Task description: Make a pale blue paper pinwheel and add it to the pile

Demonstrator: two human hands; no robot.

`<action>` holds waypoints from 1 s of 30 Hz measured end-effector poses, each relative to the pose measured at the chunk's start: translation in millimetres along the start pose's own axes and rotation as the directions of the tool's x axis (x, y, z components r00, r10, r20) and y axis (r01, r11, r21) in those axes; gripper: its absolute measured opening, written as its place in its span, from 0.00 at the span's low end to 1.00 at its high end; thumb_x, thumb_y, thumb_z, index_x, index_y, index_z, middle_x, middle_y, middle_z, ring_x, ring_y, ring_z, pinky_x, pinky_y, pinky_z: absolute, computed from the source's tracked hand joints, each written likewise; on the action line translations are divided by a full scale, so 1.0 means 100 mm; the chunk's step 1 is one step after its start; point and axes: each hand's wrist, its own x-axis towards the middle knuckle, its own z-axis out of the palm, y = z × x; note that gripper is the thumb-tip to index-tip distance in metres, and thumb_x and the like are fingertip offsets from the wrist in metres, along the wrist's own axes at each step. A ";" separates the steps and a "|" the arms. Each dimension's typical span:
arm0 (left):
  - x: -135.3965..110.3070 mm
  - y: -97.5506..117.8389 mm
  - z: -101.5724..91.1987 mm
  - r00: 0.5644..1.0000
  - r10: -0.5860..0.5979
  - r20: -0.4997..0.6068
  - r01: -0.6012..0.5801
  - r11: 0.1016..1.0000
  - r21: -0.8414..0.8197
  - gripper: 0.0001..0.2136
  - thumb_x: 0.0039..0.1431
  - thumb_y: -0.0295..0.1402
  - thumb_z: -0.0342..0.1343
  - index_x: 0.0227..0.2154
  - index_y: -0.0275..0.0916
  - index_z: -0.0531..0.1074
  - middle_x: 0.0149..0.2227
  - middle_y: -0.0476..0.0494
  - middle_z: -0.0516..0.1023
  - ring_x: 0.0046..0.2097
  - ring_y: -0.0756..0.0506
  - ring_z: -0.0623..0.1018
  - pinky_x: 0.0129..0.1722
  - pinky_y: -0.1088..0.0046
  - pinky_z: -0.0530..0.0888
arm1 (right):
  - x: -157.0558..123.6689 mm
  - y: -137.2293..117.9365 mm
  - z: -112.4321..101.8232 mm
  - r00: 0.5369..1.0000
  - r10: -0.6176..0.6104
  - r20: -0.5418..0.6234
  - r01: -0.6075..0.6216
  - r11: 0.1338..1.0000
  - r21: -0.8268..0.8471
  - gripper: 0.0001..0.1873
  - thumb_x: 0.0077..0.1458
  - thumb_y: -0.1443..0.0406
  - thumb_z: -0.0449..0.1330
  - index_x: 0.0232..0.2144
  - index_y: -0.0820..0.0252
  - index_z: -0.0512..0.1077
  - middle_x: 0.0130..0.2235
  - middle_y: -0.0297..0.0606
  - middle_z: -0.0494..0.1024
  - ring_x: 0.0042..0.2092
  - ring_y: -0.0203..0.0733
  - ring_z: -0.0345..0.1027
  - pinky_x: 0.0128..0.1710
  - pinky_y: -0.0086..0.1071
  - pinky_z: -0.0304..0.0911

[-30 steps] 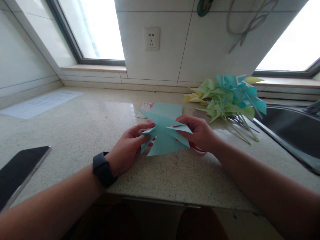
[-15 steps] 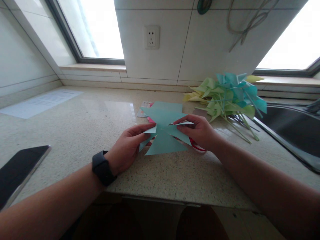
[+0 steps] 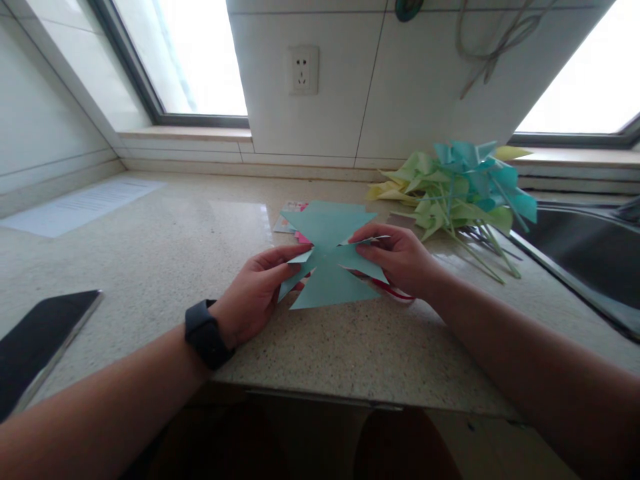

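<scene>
Between my hands is a pale blue-green sheet of paper (image 3: 327,283), with slits cut inward from its corners toward the middle. My left hand (image 3: 257,280) pinches a flap on the paper's left side, its thumb and index finger closed on it. On the opposite side my right hand (image 3: 400,257) grips a right-hand flap between thumb and fingers. Something with a red curved edge (image 3: 395,291) shows partly from under the paper by my right hand. Behind the sheet lie more blue-green paper and a small patterned card (image 3: 285,219) with a pink edge.
Paper pinwheels (image 3: 460,183) in yellow, green and blue lie at the back right, beside a metal sink (image 3: 575,260). A dark phone or tablet (image 3: 43,340) rests at the left, and a printed sheet (image 3: 85,203) lies at the back left of the speckled counter (image 3: 200,247).
The right flap in my right hand has tilted slightly, and the fingers have shifted a little on it. My left hand keeps nearly the same hold.
</scene>
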 end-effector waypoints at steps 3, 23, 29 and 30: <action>0.00 0.00 0.01 1.000 0.011 0.006 -0.011 1.000 -0.009 0.11 0.55 0.27 0.67 0.42 0.40 0.82 0.40 0.47 0.83 0.32 0.54 0.79 0.34 0.81 0.78 | 0.00 0.00 0.00 1.000 0.003 0.001 -0.003 1.000 0.010 0.07 0.55 0.61 0.67 0.37 0.54 0.79 0.29 0.31 0.78 0.29 0.36 0.73 0.27 0.29 0.68; 0.06 -0.08 -0.05 0.992 0.089 0.093 -0.085 0.995 -0.047 0.13 0.57 0.23 0.62 0.45 0.38 0.79 0.40 0.44 0.83 0.35 0.49 0.81 0.36 0.74 0.79 | -0.01 -0.02 0.00 0.999 0.011 0.033 -0.012 1.000 0.028 0.08 0.56 0.62 0.65 0.40 0.55 0.77 0.26 0.28 0.74 0.23 0.33 0.66 0.21 0.27 0.63; 0.05 -0.07 -0.05 0.996 0.084 0.038 -0.084 0.996 -0.021 0.12 0.56 0.24 0.63 0.43 0.39 0.80 0.41 0.45 0.84 0.35 0.49 0.81 0.36 0.75 0.79 | -0.01 -0.04 0.01 0.999 0.001 0.038 -0.003 0.999 0.051 0.07 0.56 0.63 0.65 0.39 0.55 0.76 0.27 0.28 0.74 0.24 0.32 0.67 0.23 0.27 0.64; 0.05 -0.07 -0.05 0.996 0.084 0.033 -0.083 0.996 -0.018 0.12 0.56 0.24 0.63 0.43 0.39 0.81 0.41 0.45 0.84 0.35 0.49 0.81 0.36 0.75 0.79 | -0.01 -0.04 0.01 0.999 -0.002 0.036 0.001 0.999 0.047 0.07 0.56 0.63 0.65 0.39 0.55 0.76 0.27 0.28 0.74 0.24 0.32 0.67 0.23 0.26 0.63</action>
